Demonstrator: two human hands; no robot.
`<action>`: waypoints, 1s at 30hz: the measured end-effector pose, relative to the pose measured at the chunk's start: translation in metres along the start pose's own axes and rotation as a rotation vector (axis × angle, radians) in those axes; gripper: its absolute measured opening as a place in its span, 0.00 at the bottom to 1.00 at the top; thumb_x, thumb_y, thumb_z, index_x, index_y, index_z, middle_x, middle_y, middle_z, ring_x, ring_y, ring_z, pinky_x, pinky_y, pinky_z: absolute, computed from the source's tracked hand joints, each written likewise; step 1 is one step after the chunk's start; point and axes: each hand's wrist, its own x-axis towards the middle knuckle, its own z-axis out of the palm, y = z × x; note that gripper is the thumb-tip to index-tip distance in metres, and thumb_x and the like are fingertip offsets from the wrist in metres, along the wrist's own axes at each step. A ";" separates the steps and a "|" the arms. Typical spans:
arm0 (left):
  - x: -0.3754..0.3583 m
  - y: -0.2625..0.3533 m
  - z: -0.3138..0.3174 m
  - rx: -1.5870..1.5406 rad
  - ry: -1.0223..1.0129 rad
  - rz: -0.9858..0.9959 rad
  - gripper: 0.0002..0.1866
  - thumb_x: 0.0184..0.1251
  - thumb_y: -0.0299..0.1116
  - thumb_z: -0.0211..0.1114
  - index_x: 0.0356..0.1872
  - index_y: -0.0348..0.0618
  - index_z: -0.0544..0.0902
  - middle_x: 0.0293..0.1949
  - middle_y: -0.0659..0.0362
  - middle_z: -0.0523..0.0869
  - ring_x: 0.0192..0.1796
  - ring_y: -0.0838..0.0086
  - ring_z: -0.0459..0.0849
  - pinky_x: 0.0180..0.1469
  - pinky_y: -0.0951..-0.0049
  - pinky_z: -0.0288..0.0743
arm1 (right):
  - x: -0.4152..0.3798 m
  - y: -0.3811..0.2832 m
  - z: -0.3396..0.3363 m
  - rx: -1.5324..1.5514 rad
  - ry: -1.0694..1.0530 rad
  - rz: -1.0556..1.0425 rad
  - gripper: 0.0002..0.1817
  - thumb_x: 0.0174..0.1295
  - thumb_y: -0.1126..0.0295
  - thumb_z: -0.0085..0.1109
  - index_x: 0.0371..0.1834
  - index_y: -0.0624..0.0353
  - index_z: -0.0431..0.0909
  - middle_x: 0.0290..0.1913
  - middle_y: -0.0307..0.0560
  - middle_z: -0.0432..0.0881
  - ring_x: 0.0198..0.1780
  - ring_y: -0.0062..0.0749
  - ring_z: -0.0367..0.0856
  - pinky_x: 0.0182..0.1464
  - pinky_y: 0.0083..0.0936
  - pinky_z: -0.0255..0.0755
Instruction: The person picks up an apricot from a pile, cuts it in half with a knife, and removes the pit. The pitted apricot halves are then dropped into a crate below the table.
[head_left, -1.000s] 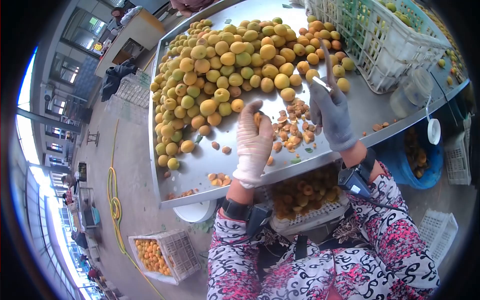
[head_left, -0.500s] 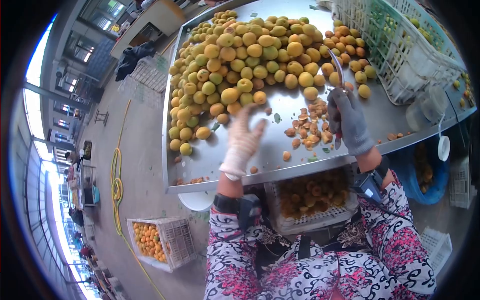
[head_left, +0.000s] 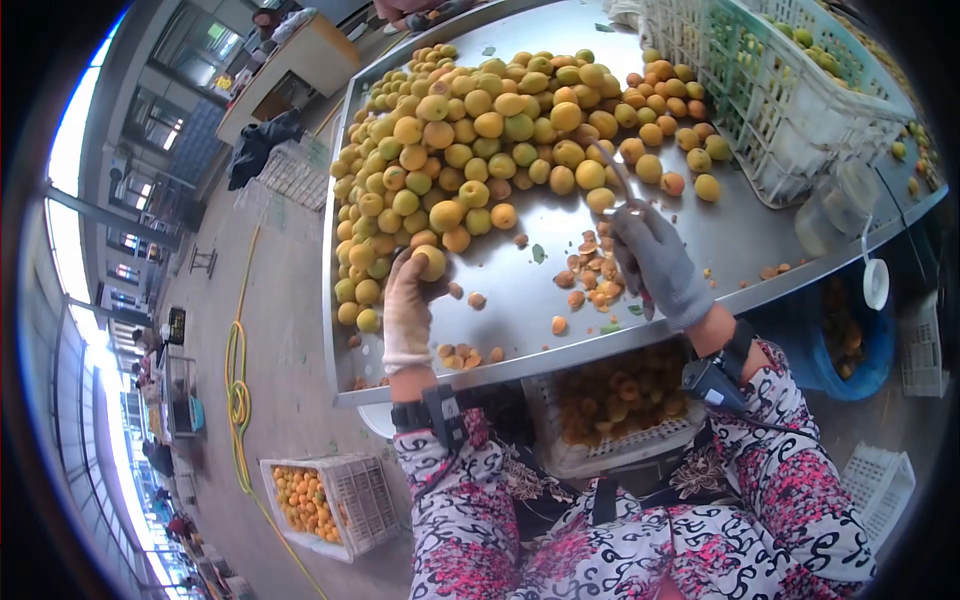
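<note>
My left hand (head_left: 408, 305), in a pale glove, has its fingers closed around a yellow apricot (head_left: 428, 263) at the near left edge of a large apricot pile (head_left: 470, 130). A grey glove covers my right hand (head_left: 655, 260), which is wrapped around the handle of a knife with a thin curved blade (head_left: 612, 170). The blade points up and left, towards the fruit. Small orange-brown pieces (head_left: 598, 272), pits or scraps, lie on the metal table (head_left: 510, 315) left of my right hand. More of them (head_left: 465, 356) lie beside my left wrist.
A white plastic crate (head_left: 790, 130) stands at the table's right, near a clear container (head_left: 838, 215). Below the front edge sits a crate of cut fruit (head_left: 620, 400), with a blue tub (head_left: 860, 350) to its right. Another apricot crate (head_left: 330, 510) and a yellow hose (head_left: 238, 400) are on the floor.
My left hand has moved left and down and now grips an apricot. My right hand, with the knife, has shifted left and slightly down. More small pieces show near my left wrist.
</note>
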 end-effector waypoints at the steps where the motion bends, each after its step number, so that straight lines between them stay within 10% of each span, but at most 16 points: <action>1: -0.008 0.007 0.021 -0.300 -0.172 -0.031 0.23 0.64 0.40 0.60 0.58 0.41 0.73 0.36 0.52 0.83 0.34 0.68 0.83 0.36 0.72 0.77 | 0.000 0.000 0.001 0.011 -0.006 -0.019 0.13 0.69 0.60 0.50 0.43 0.60 0.71 0.20 0.30 0.66 0.15 0.10 0.59 0.14 0.11 0.54; 5: -0.021 -0.004 0.095 -0.738 -0.515 -0.118 0.27 0.65 0.41 0.59 0.62 0.40 0.68 0.47 0.45 0.81 0.48 0.61 0.82 0.53 0.61 0.77 | -0.003 0.007 0.004 0.008 -0.083 0.041 0.13 0.68 0.60 0.50 0.41 0.60 0.73 0.21 0.33 0.71 0.15 0.12 0.63 0.15 0.14 0.59; 11: -0.032 -0.022 0.157 -0.772 -0.415 -0.292 0.27 0.65 0.44 0.59 0.61 0.40 0.69 0.53 0.50 0.78 0.52 0.64 0.78 0.58 0.61 0.70 | -0.007 0.004 0.007 0.017 -0.078 0.053 0.17 0.69 0.56 0.51 0.41 0.61 0.74 0.23 0.34 0.73 0.22 0.13 0.70 0.25 0.14 0.67; 30: -0.047 -0.008 0.151 -0.170 -0.505 -0.084 0.27 0.66 0.52 0.56 0.50 0.36 0.76 0.38 0.56 0.81 0.30 0.73 0.77 0.26 0.77 0.68 | -0.005 0.012 -0.006 -0.373 -0.146 -0.248 0.22 0.70 0.53 0.46 0.47 0.63 0.76 0.27 0.48 0.79 0.31 0.31 0.80 0.35 0.27 0.74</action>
